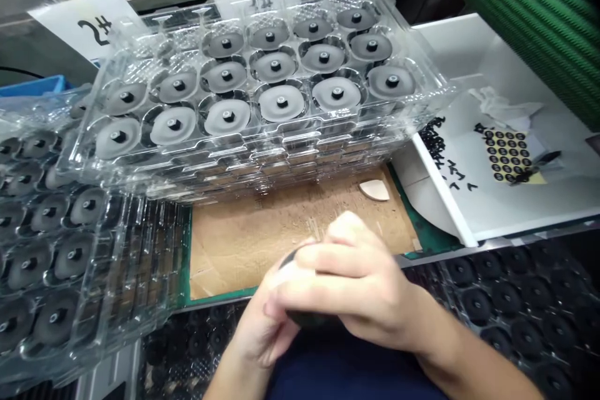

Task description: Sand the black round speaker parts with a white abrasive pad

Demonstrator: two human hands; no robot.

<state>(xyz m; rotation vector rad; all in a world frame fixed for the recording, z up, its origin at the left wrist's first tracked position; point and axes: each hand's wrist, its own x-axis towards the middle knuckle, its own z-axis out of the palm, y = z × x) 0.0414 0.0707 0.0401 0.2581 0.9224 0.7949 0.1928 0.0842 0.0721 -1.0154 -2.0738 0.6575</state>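
The left hand [270,309] is curled around a dark part [307,320], and the right hand [349,281] is wrapped over it, so only bits of its black, rounded edge show. Beyond lies brown cardboard [244,244], then a clear tray [187,154] holding round gray parts [282,103].

Dark rounded piece [307,320], mostly hidden, clasped between both hands [356,281].

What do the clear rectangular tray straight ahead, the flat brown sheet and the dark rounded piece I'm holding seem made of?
Clear rectangular tray: likely thin, glossy plastic, from its see-through walls and sharp glints. Flat brown sheet: probably cardboard, mostly matt, from its tan, scuffed surface. Dark rounded piece: perhaps plastic or rubber; mostly covered and blurred, so finish unclear.
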